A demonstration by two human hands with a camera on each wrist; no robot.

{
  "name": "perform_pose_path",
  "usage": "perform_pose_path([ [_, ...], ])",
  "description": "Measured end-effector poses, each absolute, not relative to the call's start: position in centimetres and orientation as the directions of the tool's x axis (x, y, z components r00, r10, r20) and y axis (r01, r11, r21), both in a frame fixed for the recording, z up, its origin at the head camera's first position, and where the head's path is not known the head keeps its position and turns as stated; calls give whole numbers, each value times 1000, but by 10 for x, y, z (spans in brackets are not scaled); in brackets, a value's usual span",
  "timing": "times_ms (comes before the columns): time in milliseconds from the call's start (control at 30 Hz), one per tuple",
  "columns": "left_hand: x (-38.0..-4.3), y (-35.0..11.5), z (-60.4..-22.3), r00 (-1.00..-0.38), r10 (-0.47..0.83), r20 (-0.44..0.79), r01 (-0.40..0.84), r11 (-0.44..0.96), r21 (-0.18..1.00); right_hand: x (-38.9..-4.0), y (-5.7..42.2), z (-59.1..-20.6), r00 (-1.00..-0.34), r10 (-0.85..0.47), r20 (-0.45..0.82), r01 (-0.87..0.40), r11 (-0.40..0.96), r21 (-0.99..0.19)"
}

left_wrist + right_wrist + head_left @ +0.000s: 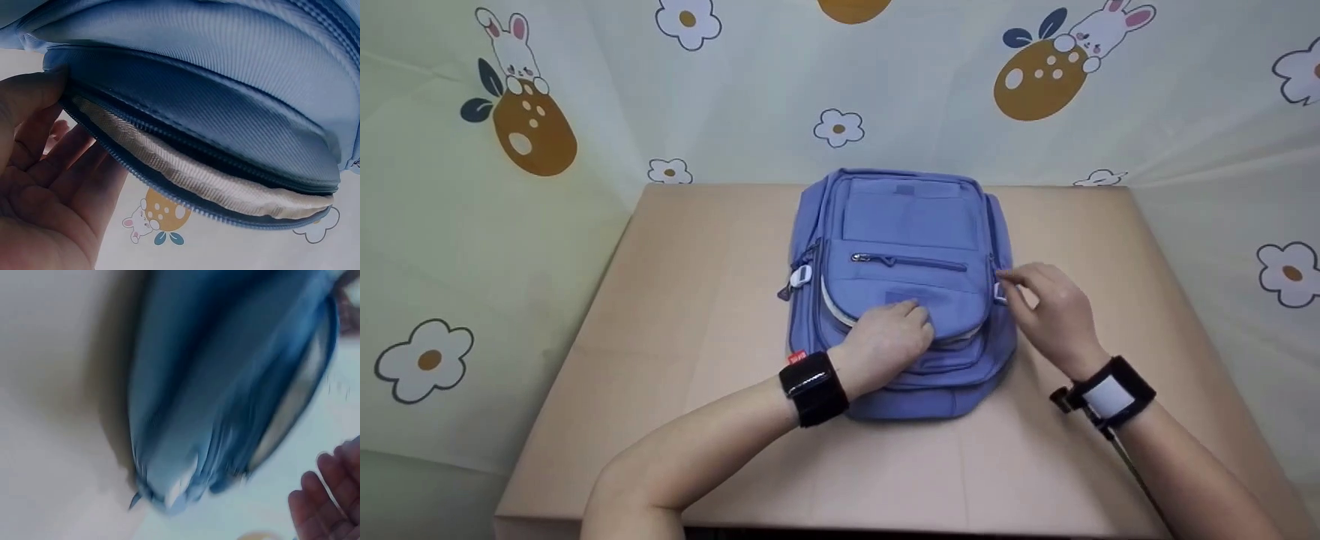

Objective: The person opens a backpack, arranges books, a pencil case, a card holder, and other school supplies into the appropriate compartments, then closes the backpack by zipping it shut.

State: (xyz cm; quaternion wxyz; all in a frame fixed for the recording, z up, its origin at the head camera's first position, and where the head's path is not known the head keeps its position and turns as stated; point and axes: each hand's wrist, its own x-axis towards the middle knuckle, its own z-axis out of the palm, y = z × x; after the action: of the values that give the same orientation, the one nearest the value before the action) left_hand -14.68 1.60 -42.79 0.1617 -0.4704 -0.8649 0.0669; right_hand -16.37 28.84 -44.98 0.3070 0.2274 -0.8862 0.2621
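Note:
A blue backpack (915, 217) lies on its back with its front pocket partly unzipped. My left hand (885, 341) is at the pocket's lower edge. The left wrist view shows the thumb (39, 90) against that edge with fingers behind it, holding the fabric; pale lining (191, 180) shows between the zipper rows. My right hand (1054, 315) is beside the backpack's right side, close to a white buckle (1000, 292). In the blurred right wrist view, its fingers (332, 500) look extended and apart from the bag.
The backpack sits on a light brown tabletop (697, 300). Pale curtains (750, 97) printed with flowers and rabbits surround it on three sides. Another white buckle (801, 276) is on the bag's left side, and a red tag (796, 358) shows near my left wrist.

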Motion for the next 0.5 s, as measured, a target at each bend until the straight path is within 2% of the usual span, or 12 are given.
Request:
perform_pose_path([
  [133,-147,15,-430,-507,831,230,789,555,-265,-193,304,-440,-870,-142,472,-395,775,-494],
  [233,-147,15,-433,-500,832,240,784,553,-284,-210,309,-442,-947,-145,285,-295,738,-607],
  [367,-146,16,-433,-501,836,224,781,549,-298,-222,306,-450,-982,-157,108,-188,687,-702],
  [500,-147,18,-431,-509,835,210,779,550,-300,-227,300,-454,-988,-115,100,-152,706,-692],
])
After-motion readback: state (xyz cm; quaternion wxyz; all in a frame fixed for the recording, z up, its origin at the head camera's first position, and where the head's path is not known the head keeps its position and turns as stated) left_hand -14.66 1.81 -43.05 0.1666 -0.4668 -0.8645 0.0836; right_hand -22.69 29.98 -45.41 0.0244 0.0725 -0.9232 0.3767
